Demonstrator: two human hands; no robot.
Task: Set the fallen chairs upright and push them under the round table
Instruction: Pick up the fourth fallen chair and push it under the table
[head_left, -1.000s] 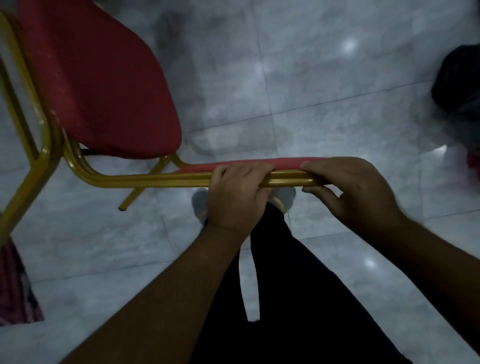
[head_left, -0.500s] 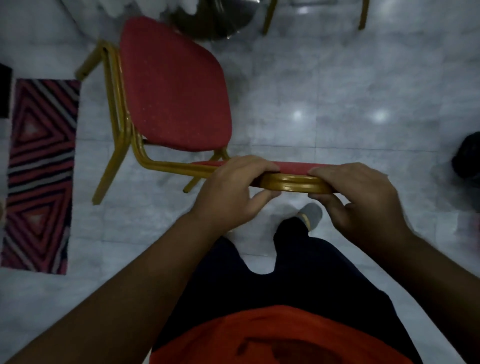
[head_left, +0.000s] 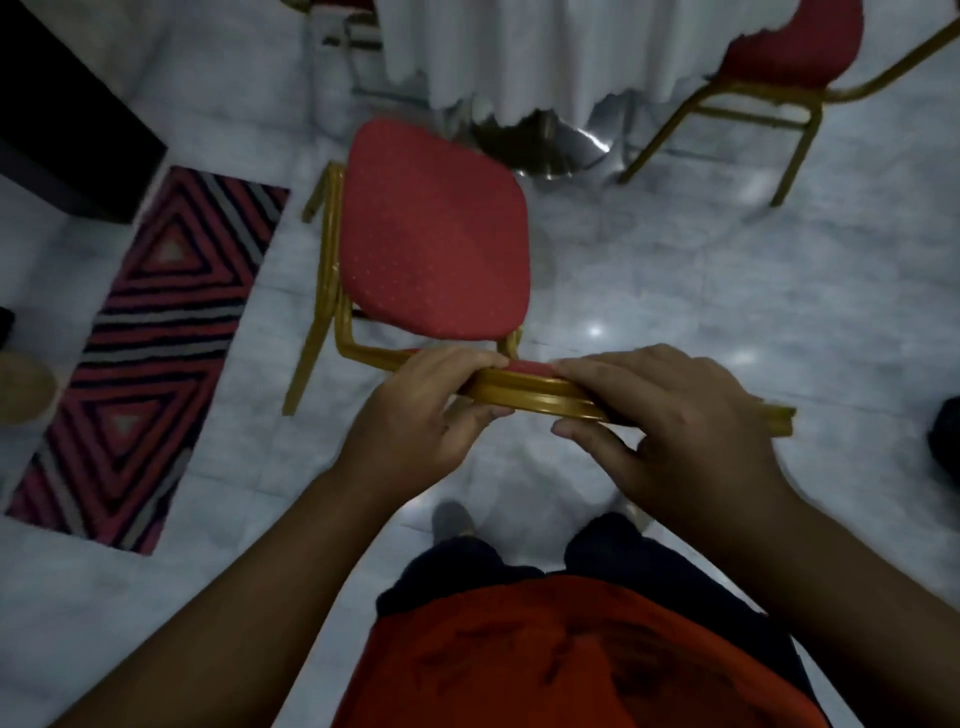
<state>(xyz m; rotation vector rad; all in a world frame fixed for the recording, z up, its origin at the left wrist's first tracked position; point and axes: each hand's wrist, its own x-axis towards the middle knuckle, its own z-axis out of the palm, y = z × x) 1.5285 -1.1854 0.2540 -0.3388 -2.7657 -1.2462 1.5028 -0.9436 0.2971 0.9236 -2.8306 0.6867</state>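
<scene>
Pale grey marble floor tiles (head_left: 675, 270) are filling the head view, with a striped red-and-black rug (head_left: 150, 353) lying at the left and a dark cabinet at the far left. You are standing behind the red-cushioned chair with a gold metal frame (head_left: 434, 234), which is upright on its legs, its seat facing the round table draped in a white cloth (head_left: 519, 52) at the far side, near it but not yet under it. A second red chair with a gold frame (head_left: 779, 62) is standing at the far right, partly beneath the cloth.

Your left hand (head_left: 415, 410) is wrapping the gold top rail of the backrest, fingers curled together over it and thumb beneath. Your right hand (head_left: 670, 421) is gripping the same rail just beside it, fingers pressed together on top, thumb hooked under.

For the push, I judge you are best keeping both hands level on the rail and sliding the chair straight toward the table's metal base (head_left: 545, 150), steering the front legs clear of it and easing off as the seat is passing under the cloth.
</scene>
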